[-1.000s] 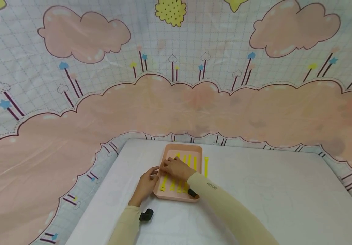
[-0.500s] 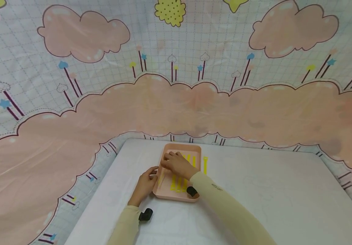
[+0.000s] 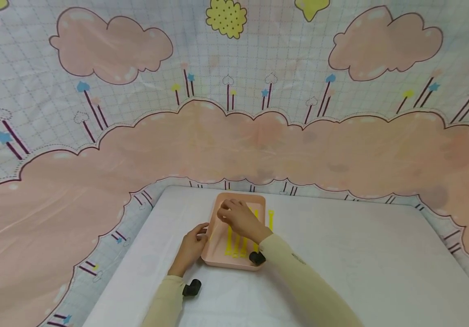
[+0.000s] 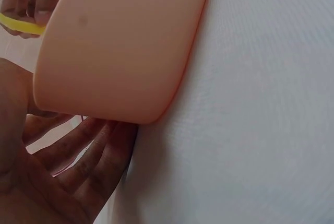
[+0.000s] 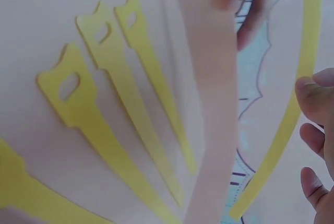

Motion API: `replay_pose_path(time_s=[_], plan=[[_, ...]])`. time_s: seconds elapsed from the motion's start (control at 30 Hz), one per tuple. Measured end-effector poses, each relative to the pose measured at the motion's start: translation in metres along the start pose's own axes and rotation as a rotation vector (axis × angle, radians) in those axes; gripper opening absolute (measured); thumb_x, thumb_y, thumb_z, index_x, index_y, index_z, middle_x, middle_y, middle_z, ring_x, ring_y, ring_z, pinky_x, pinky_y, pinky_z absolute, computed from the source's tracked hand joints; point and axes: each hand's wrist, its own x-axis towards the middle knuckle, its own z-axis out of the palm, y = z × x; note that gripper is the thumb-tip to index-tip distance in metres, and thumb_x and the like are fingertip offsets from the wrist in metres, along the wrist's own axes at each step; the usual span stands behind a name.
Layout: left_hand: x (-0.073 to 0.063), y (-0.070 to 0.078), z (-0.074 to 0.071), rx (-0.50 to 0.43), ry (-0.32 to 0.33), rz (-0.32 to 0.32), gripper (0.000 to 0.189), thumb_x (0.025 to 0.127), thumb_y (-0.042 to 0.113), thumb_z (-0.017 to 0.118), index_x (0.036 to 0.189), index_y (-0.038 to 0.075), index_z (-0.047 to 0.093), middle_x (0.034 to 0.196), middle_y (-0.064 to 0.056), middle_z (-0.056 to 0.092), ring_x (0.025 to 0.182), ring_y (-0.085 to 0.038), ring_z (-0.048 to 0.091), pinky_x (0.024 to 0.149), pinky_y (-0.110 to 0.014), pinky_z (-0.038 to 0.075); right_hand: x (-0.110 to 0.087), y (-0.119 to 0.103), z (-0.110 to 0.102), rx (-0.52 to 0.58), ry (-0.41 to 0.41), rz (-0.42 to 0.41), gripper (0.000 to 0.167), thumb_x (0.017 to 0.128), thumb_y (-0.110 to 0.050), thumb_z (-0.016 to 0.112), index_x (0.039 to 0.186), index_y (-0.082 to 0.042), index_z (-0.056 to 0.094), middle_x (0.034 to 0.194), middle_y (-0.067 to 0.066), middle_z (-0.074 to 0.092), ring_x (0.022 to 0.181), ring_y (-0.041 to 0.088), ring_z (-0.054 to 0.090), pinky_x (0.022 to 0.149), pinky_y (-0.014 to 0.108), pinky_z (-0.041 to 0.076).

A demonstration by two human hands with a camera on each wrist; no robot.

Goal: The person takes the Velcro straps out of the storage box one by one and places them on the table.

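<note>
My right hand [image 3: 240, 220] is raised over the far left part of a pink tray [image 3: 215, 249]. It pinches a yellow hook-and-loop cable tie [image 5: 286, 135] between thumb and fingers; the strip bends as it hangs in the right wrist view. Several similar yellow ties [image 5: 117, 166] lie side by side on the tray floor, each with a slotted head. At the tray's left side, my left hand [image 3: 189, 250] holds the wall, with its fingers against the outside in the left wrist view. My right hand and forearm cover part of the ties.
Another yellow tie [image 3: 271, 220] lies on the white table [image 3: 361, 259], just right of the tray. A patterned cloth [image 3: 259, 145] with clouds hangs behind the table and down its left side. Black wrist cameras [image 3: 192, 287] sit at both cuffs.
My right hand has lifted the leftmost tie off the tray floor and drawn it up and slightly right. My left hand has stayed at the tray's side.
</note>
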Motion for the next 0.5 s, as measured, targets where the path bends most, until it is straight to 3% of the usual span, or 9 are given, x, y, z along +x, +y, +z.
replay_pose_path(time_s=[0.17,0.5], plan=[[0.001,0.002,0.000,-0.003,0.006,0.002,0.041,0.096,0.008,0.055,0.137,0.010,0.056,0.125,-0.019,0.064,0.107,-0.031,0.066,0.085,-0.043,0.056,-0.007,-0.001,-0.005,0.100,0.063,0.015,0.006,0.094,-0.016,0.065,0.099,-0.020,0.066,0.104,-0.004,0.059,0.104,0.016,0.052,0.093,0.035,0.042],[0.001,0.003,0.001,-0.011,0.021,0.028,0.042,0.095,0.007,0.056,0.137,0.008,0.057,0.123,-0.020,0.065,0.105,-0.032,0.067,0.085,-0.043,0.056,-0.019,-0.007,-0.014,0.159,0.185,0.040,0.008,0.092,-0.014,0.068,0.093,-0.020,0.062,0.100,-0.003,0.057,0.100,0.017,0.053,0.083,0.033,0.041]])
